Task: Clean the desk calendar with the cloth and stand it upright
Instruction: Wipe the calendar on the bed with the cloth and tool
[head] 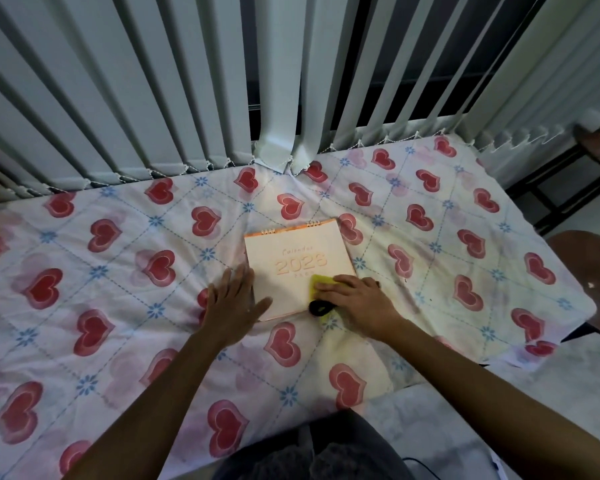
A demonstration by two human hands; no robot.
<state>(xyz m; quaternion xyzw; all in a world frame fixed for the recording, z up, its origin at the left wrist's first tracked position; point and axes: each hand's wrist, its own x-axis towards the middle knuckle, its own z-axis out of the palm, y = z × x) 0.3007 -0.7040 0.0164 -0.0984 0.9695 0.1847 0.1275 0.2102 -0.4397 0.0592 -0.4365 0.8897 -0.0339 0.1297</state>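
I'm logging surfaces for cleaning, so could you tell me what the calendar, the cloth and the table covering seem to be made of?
The calendar looks like matte card or paper, bound with metal wire coils at its top edge. The cloth seems a soft yellow fabric, possibly microfibre; most is hidden under the right hand. The table covering looks like thin printed cotton-like fabric, creased.

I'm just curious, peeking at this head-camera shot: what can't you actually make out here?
- Small print under the year on the calendar: blurred, too small.
- Most of the yellow cloth: hidden under the right hand.
- Calendar's near left edge: covered by the left hand.
- Black item by the right thumb: unidentifiable.
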